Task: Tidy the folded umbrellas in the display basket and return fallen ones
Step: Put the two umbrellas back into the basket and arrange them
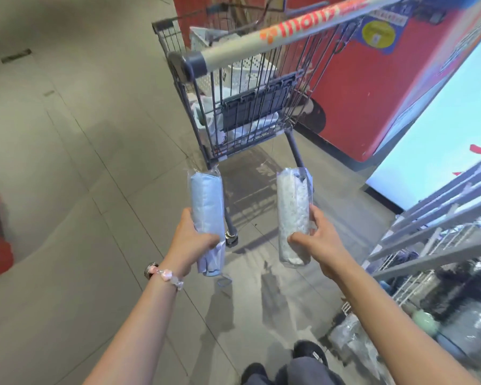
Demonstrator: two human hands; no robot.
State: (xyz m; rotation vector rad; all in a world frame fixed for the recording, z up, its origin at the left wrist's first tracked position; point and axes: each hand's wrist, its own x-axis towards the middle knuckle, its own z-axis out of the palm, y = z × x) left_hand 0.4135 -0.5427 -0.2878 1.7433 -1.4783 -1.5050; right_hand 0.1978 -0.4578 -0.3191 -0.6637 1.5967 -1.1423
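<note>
My left hand (190,240) grips a light blue folded umbrella (207,201) in a clear plastic sleeve, held upright over the floor. A white speckled folded umbrella (293,207), also in clear plastic, stands upright in my right hand (320,240). Both are held out in front of me, about a forearm's width apart. The wire display basket (428,245) with grey bars is at the right edge, with dark and wrapped umbrellas inside. Another wrapped umbrella (345,334) lies on the floor beside it.
A grey wire shopping cart (233,87) with white goods stands straight ahead, its handle (275,37) overhead. Behind it stands a red display unit (372,93) with a pale blue panel. Tiled floor stretches to the left. My dark shoes (308,354) show at the bottom.
</note>
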